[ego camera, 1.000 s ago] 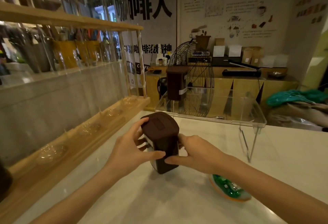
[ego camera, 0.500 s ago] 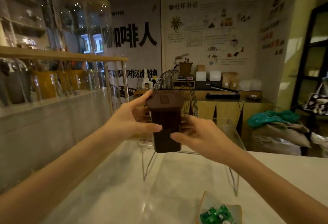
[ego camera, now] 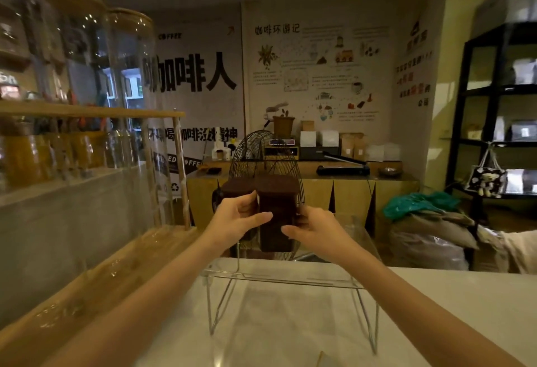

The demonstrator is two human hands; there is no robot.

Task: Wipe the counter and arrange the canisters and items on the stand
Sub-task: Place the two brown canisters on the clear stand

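A dark brown square canister (ego camera: 277, 215) is held between my left hand (ego camera: 236, 218) and my right hand (ego camera: 312, 228) over the top of the clear stand (ego camera: 290, 278) with thin wire legs. Its base looks level with the stand's clear shelf. A second brown canister (ego camera: 236, 189) stands just left of it on the stand, partly hidden by my left hand. The pale counter (ego camera: 436, 308) stretches below and around the stand.
A wooden rack (ego camera: 87, 112) with tall glass jars (ego camera: 130, 90) runs along the left edge of the counter. Behind the stand is a wire fan cage (ego camera: 261, 157) and a sideboard (ego camera: 348, 186) with boxes. A black shelf unit (ego camera: 494, 111) stands at the right.
Both hands have lifted the canister from the counter, carried it forward and brought it down beside the other canister on the stand. The green item on the counter has left the view.
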